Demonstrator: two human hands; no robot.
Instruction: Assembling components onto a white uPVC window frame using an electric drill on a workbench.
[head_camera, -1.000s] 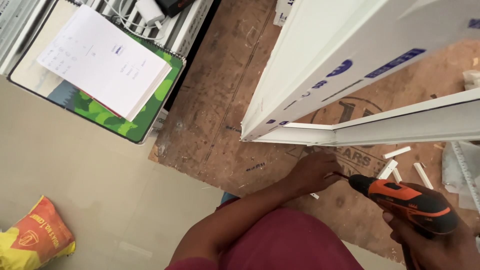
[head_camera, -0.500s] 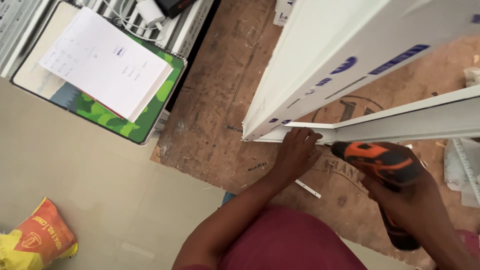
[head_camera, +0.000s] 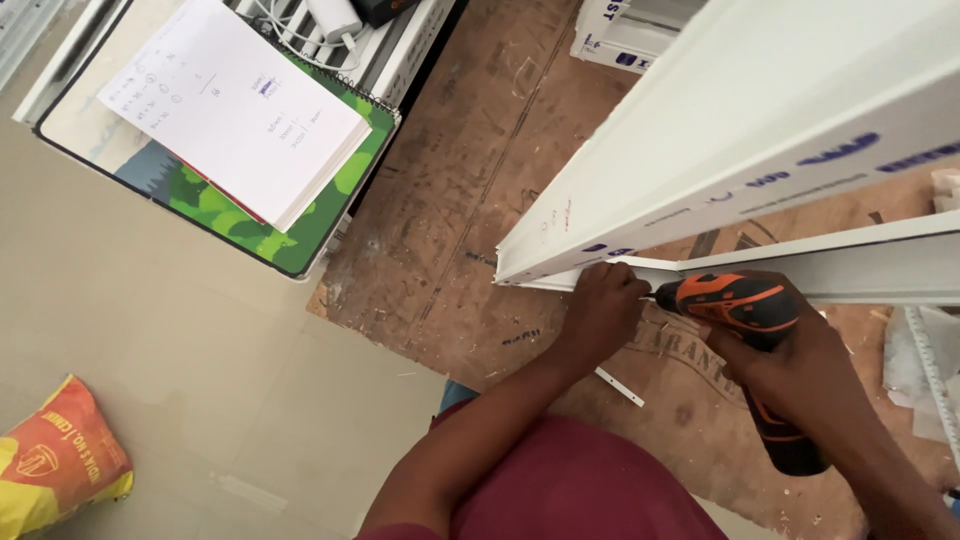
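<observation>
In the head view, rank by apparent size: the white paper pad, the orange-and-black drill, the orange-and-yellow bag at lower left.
1. White paper pad, clearly largest.
2 and 3. Orange-and-black drill and orange-and-yellow bag: they look alike. The right hand covers part of the drill and the frame edge crops the bag, so no ranking.

the drill (head_camera: 745, 305) hides its own bit behind the left hand (head_camera: 603, 312), so where the tip meets the white frame section (head_camera: 800, 265) cannot be told. the right hand (head_camera: 805, 375) covers the drill's grip and trigger. the frame section runs off the right edge, and the large white profile (head_camera: 760, 120) off the top. the yellow sack (head_camera: 55, 465) is cut by the left edge. writing on the paper sheet (head_camera: 235, 105) is too small to read.
</observation>
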